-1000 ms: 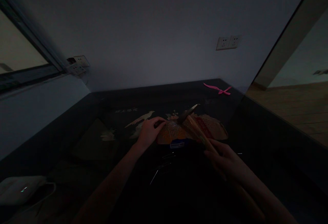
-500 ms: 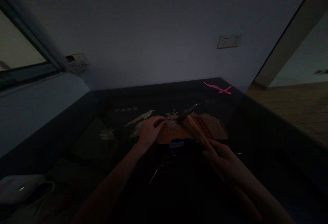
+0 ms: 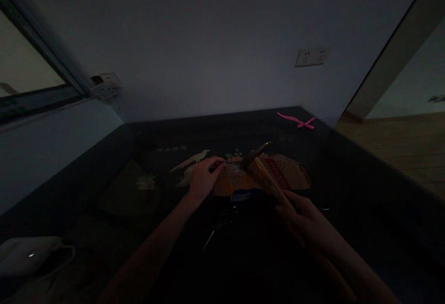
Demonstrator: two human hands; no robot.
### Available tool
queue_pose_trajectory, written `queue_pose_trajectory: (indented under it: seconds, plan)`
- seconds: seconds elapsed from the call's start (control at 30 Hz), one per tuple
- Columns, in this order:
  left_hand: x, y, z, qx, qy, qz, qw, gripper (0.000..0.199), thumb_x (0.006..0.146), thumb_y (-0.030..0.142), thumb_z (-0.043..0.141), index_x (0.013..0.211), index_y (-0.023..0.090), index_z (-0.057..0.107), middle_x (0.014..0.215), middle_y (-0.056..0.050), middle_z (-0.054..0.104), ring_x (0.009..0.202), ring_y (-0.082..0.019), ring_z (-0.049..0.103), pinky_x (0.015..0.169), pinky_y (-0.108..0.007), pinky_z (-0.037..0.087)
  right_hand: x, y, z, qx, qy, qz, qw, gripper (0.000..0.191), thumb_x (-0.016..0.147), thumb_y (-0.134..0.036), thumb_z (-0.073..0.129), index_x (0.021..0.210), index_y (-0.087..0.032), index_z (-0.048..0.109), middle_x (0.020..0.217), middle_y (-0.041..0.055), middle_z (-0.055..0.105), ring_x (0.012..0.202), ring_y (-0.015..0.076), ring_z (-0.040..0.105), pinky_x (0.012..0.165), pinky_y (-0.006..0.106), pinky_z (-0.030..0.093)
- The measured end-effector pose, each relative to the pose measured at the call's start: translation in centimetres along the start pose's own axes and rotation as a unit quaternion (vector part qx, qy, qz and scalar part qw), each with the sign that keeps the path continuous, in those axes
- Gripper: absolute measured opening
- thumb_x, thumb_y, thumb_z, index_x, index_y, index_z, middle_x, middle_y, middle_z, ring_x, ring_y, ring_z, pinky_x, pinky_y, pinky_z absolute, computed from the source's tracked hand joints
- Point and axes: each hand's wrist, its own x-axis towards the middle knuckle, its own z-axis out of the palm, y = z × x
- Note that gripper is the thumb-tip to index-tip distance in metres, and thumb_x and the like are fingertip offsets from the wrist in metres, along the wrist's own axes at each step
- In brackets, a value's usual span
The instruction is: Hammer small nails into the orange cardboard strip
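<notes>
My right hand (image 3: 301,212) is closed round the wooden handle of a hammer (image 3: 269,179). Its dark metal head lies over a tan, dark-dotted piece (image 3: 231,179) whose lower part is orange; I cannot tell whether they touch. My left hand (image 3: 205,174) rests at the left end of this piece, thumb and fingers bent together. Anything between those fingertips is too small and dark to make out. A dark red band (image 3: 277,173) crosses the tan area to the right, behind the handle. Below the dotted piece shows a blue label (image 3: 240,196).
Several thin shiny pieces (image 3: 208,240) lie on the dark tabletop (image 3: 194,130) nearer me. A pink ribbon (image 3: 295,120) is at the back right. At the lower left sits a white object (image 3: 29,255) with a cord. The wall carries a socket (image 3: 312,57).
The view has shifted very slightly. Both hands and the hammer keep nearly the same positions.
</notes>
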Motion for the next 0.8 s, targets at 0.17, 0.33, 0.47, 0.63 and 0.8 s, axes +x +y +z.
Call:
queue_pose_trajectory:
  seconds: [0.17,0.33,0.47,0.63,0.8]
  plan:
    - [-0.04,-0.07,0.03,0.019,-0.009,0.007,1.000,0.012,0.083,0.026,0.057,0.085,0.021,0.067,0.084,-0.001,0.070,0.077,-0.016,0.065,0.072,-0.027,0.050,0.01,-0.17,-0.01,-0.006,0.009,-0.002,1.000,0.048,0.075,-0.039,0.058,0.115,-0.014,0.058,0.064,-0.0033,0.055,0.050,0.0117,0.050,0.044,0.022,0.041]
    - [-0.14,-0.35,0.20,0.032,-0.003,0.011,0.999,0.010,0.082,0.025,0.058,0.084,0.020,0.067,0.080,-0.001,0.069,0.073,-0.015,0.064,0.069,-0.026,0.049,0.14,-0.01,0.02,-0.001,-0.002,-0.007,1.000,0.050,0.075,-0.039,0.057,0.118,-0.013,0.056,0.059,-0.0047,0.051,0.044,0.0096,0.044,0.039,0.020,0.037]
    - [-0.25,-0.25,0.22,0.023,0.000,0.010,1.000,0.009,0.082,0.024,0.058,0.084,0.020,0.066,0.080,0.000,0.069,0.072,-0.014,0.064,0.068,-0.024,0.049,0.35,0.25,-0.07,-0.009,0.008,-0.017,1.000,0.048,0.074,-0.040,0.058,0.115,-0.014,0.059,0.066,-0.0021,0.057,0.052,0.0121,0.051,0.044,0.021,0.041]
    - [-0.33,-0.16,0.11,0.037,-0.006,0.011,0.999,0.009,0.082,0.025,0.058,0.084,0.020,0.066,0.079,0.000,0.069,0.073,-0.015,0.064,0.068,-0.025,0.048,0.39,0.40,-0.12,-0.014,0.002,-0.012,1.000,0.048,0.076,-0.039,0.057,0.117,-0.015,0.058,0.068,-0.0017,0.058,0.054,0.0129,0.053,0.045,0.021,0.042]
    - [-0.23,-0.15,0.05,0.067,-0.015,0.012,0.998,0.009,0.082,0.024,0.059,0.083,0.020,0.067,0.078,-0.001,0.069,0.071,-0.015,0.063,0.067,-0.026,0.047,0.28,0.33,0.00,-0.001,0.005,-0.008,1.000,0.051,0.075,-0.040,0.058,0.119,-0.013,0.055,0.066,-0.0027,0.054,0.052,0.0116,0.050,0.044,0.021,0.040]
